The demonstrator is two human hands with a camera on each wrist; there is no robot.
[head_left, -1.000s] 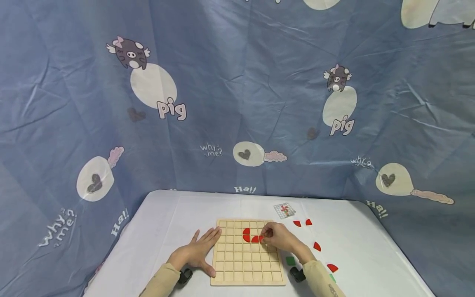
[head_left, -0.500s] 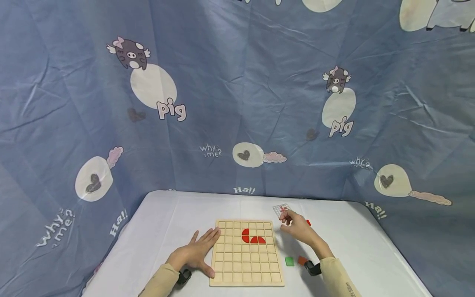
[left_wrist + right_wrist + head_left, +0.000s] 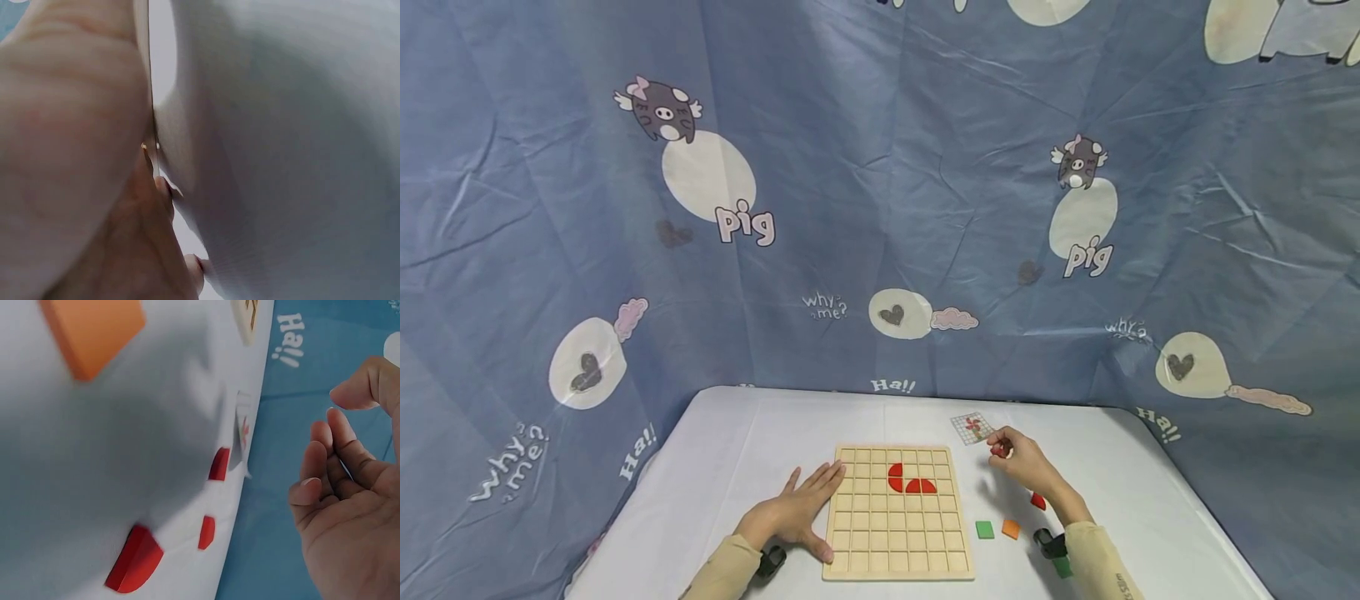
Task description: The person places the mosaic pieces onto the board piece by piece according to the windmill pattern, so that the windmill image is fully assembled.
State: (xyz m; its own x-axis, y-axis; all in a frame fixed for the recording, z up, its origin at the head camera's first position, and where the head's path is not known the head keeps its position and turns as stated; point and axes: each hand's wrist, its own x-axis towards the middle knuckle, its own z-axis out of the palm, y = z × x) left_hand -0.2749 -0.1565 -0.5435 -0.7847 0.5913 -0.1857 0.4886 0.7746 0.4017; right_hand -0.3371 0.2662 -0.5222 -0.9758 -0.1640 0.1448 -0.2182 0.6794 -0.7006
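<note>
A square wooden grid board (image 3: pixel 898 542) lies on the white table. My left hand (image 3: pixel 793 510) rests along its left edge, fingers spread and straight. Several red quarter-circle pieces (image 3: pixel 896 483) sit in cells of its upper half. Right of the board, my right hand (image 3: pixel 1028 463) hovers above the table with loosely bent fingers. In the right wrist view its thumb and index fingertips (image 3: pixel 331 412) are slightly apart and hold nothing. Below it lie loose red quarter-circle pieces (image 3: pixel 136 559), one of them visible past the fingers in the head view. The left wrist view is mostly filled by palm.
A picture card (image 3: pixel 970 427) with a red flower pattern lies beyond the board's upper right corner. An orange square (image 3: pixel 1011 529) and a green square (image 3: pixel 985 530) lie to the board's right. Another green piece (image 3: pixel 1062 567) is near the right wrist. A blue printed cloth (image 3: pixel 850 167) hangs behind.
My right hand has left a red piece on the board and moved right, over the loose red pieces near the card. My left hand has stayed on the board's edge.
</note>
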